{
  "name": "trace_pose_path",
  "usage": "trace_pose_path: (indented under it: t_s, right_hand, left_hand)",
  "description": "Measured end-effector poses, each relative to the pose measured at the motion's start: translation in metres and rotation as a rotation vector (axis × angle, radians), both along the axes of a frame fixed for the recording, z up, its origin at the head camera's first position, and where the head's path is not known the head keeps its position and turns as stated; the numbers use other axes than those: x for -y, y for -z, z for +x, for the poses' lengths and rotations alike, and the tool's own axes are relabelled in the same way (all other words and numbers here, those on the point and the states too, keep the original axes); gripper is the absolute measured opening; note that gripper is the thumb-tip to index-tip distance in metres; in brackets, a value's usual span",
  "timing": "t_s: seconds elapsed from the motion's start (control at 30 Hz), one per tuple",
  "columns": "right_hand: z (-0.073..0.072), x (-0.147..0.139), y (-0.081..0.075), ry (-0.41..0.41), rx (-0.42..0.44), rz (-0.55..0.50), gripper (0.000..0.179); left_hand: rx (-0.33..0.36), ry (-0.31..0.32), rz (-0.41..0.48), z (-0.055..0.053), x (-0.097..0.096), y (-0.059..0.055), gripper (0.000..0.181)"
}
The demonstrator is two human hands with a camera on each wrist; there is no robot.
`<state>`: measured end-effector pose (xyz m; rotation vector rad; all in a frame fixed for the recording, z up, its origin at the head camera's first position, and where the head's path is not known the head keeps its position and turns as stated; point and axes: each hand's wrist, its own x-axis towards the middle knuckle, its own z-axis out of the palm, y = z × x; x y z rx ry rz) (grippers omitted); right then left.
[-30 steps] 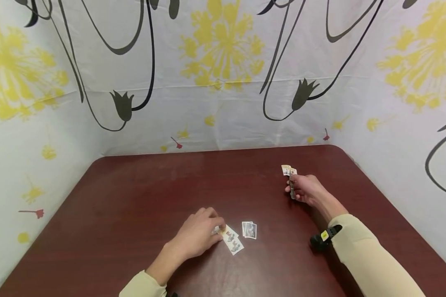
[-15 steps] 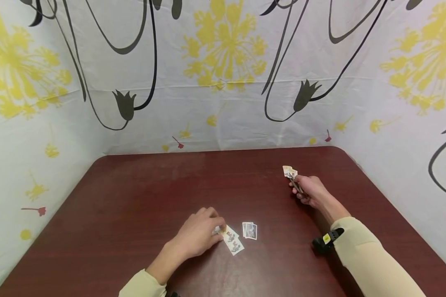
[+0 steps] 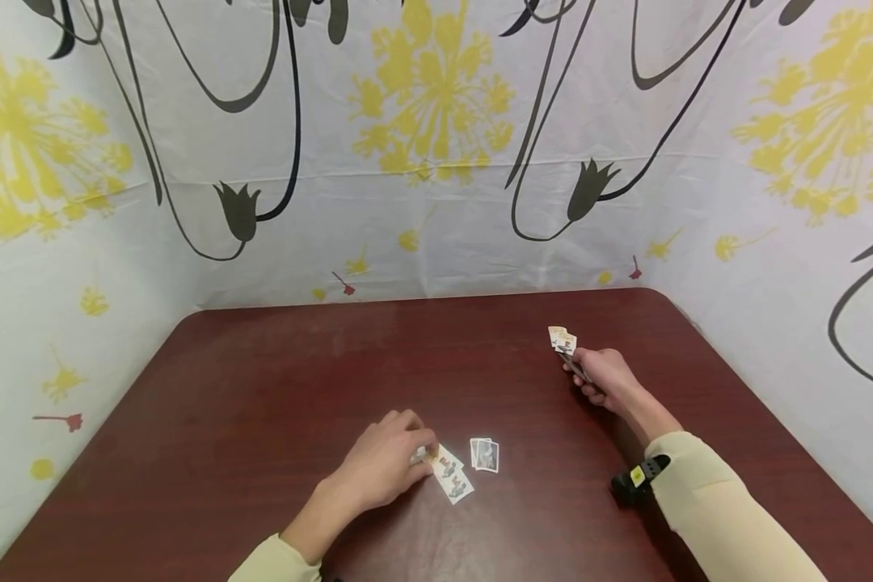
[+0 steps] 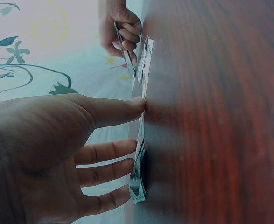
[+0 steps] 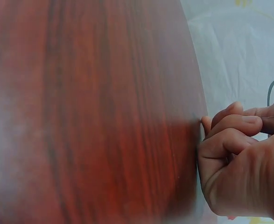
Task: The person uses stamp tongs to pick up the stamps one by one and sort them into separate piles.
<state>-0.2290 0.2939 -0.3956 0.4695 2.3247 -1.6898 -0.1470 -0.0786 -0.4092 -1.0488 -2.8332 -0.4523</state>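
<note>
My left hand [image 3: 385, 461] presses down on a paper strip [image 3: 454, 482] printed with small figures. In the left wrist view the thumb touches the strip, while the other fingers rest along a curled end of the paper [image 4: 137, 179]. Far to the right, my right hand [image 3: 607, 376] grips a slim metal tool that looks like tweezers [image 4: 123, 45]. Its tips point at small printed paper pieces [image 3: 563, 340], which overlap each other on the table. In the right wrist view the fingers are curled round the dark metal end [image 5: 273, 124]; the paper pieces are hidden there.
A few small white-bordered grey cards [image 3: 486, 455] lie overlapped to the right of the strip. The dark red wooden table [image 3: 298, 364] reaches to a hanging floral cloth [image 3: 407, 242], which surrounds it at the back and sides.
The tweezers have turned from upright in the picture to slanting up and left. One of the small paper pieces has shifted slightly toward the near side. My left hand stays in place.
</note>
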Motion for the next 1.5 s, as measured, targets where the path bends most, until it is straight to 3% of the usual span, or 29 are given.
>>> trace_pose_path:
  t_s: [0.4,0.93,1.13,1.5]
  right_hand:
    - [0.011,0.01,0.0,-0.084,-0.039,0.071,0.039]
    - [0.047,0.042,-0.009,-0.322,-0.095,0.033,0.035]
    - [0.06,0.057,-0.014,-0.465,-0.107,0.012,0.037]
    - [0.075,0.074,-0.008,-0.613,-0.09,-0.053,0.028]
  left_hand:
    - [0.007,-0.017,0.017,0.004,0.005,0.004,0.013]
    - [-0.01,-0.004,0.006,-0.002,0.005,0.007,0.013]
    - [-0.014,-0.011,0.013,-0.001,0.004,0.007,0.017]
    - [0.01,-0.025,0.022,-0.003,0.004,0.003,0.023]
